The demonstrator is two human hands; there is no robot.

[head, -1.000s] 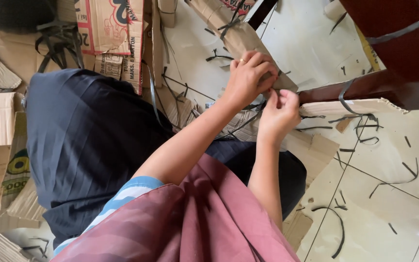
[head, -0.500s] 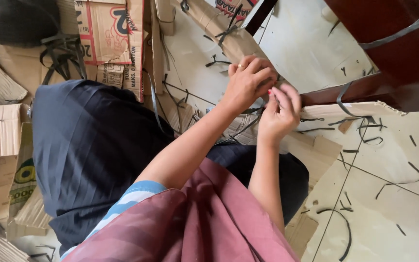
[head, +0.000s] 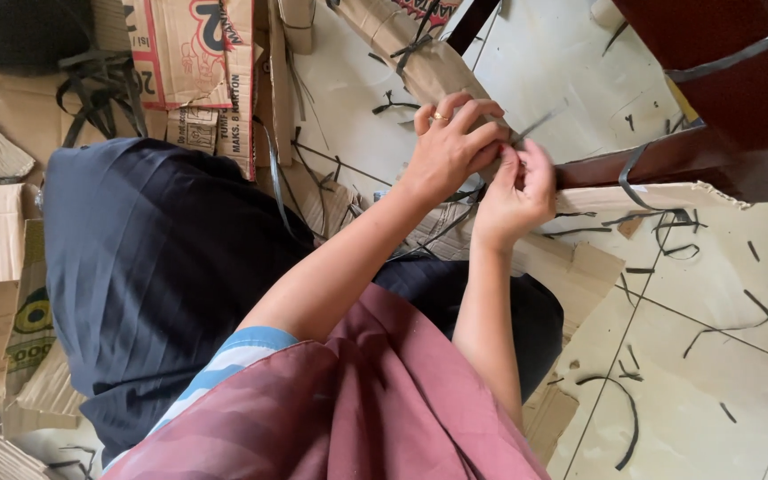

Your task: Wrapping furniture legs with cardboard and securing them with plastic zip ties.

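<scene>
Left hand (head: 451, 147) and right hand (head: 517, 187) meeting above cardboard-wrapped piece (head: 420, 53), both pinching dark plastic strap (head: 540, 120). Strap's free end running out toward 2 o'clock from fingertips (long axis slanting up-right). Right hand sitting nearer free end, left at 10 o'clock of it. Both hands closed on strap. Dark wooden furniture (head: 713, 98) lying at 3 o'clock.

Matt grey plastic strap (head: 540, 120) pinched between left hand (head: 452, 147) and right hand (head: 517, 187); rough brown corrugated cardboard sheets (head: 193, 62) far left, glossy pale floor tiles (head: 722, 391) right, polished dark red wooden furniture (head: 713, 98) far right.
</scene>
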